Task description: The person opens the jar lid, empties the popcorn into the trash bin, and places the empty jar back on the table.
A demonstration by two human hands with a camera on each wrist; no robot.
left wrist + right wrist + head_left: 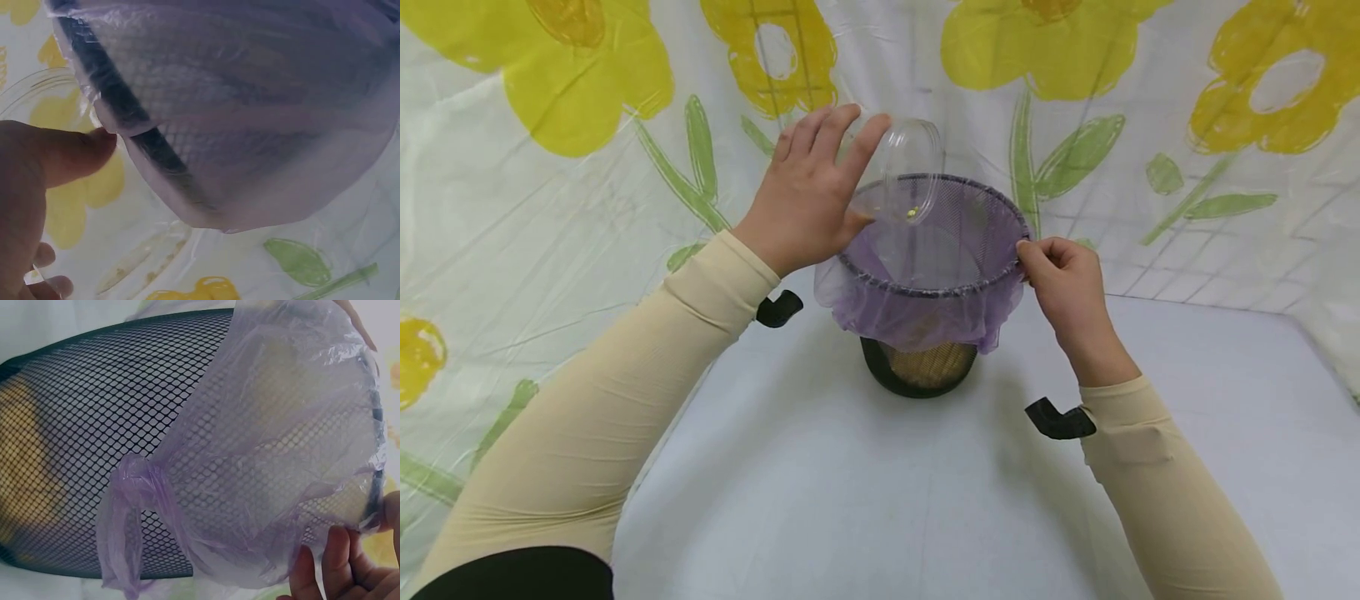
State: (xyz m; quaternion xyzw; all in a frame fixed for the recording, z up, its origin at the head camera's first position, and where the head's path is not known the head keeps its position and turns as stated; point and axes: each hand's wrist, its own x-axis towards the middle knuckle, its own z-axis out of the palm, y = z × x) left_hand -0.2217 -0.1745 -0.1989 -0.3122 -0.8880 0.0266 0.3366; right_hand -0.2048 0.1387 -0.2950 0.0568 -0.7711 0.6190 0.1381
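A black mesh wastebasket (919, 390) stands upright, lined with a thin purple plastic bag (917, 321) folded over its rim. Above the left part of its opening, my left hand (812, 196) grips a clear plastic bowl (917, 150), tipped on its side. Small yellowish bits cling inside the bowl; in the left wrist view, brownish specks dot its clear edge (150, 259). My right hand (1067, 287) pinches the bag-covered rim at the right. The right wrist view shows those fingers (337, 547) at the rim and a knotted part of the bag (134, 487) hanging outside the mesh.
The wastebasket stands on a white-covered table (850, 483). Behind it hangs a translucent curtain (880, 50) with yellow flowers and green leaves. Something tan shows through the mesh low in the basket. A black rounded object (512, 575) sits at the lower left corner.
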